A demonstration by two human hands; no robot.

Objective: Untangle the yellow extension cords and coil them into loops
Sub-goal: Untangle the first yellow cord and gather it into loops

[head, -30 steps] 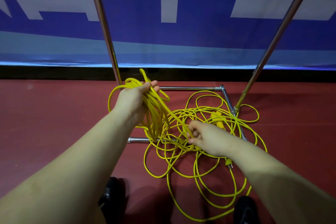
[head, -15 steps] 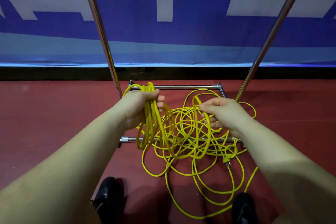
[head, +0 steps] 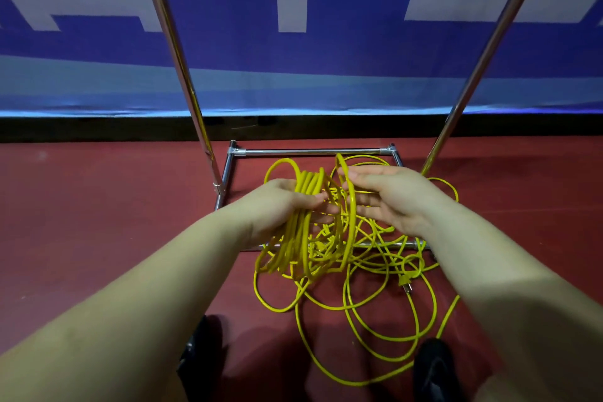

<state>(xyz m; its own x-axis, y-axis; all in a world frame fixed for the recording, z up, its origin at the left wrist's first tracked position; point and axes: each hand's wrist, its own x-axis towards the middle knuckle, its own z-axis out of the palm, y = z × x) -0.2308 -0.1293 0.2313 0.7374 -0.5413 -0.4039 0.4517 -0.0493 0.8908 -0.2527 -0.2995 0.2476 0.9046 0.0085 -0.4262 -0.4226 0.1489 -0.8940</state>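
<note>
- The left hand (head: 280, 202) grips a bundle of coils (head: 306, 206) above the red floor (head: 98, 222); a slackened grip would spill them into the loose tangle (head: 375, 271)
- The right hand (head: 388, 199), fingers straight, carries one loop (head: 350, 206), which could snag the metal frame (head: 310, 151)

**Bare Arms, Black Shoes**

Our forearms are bare to the frame's edge, with no sleeves, watch or rings visible. Our left hand (head: 280, 206) and right hand (head: 391, 202) are ungloved. We wear black shoes (head: 432, 365).
</note>
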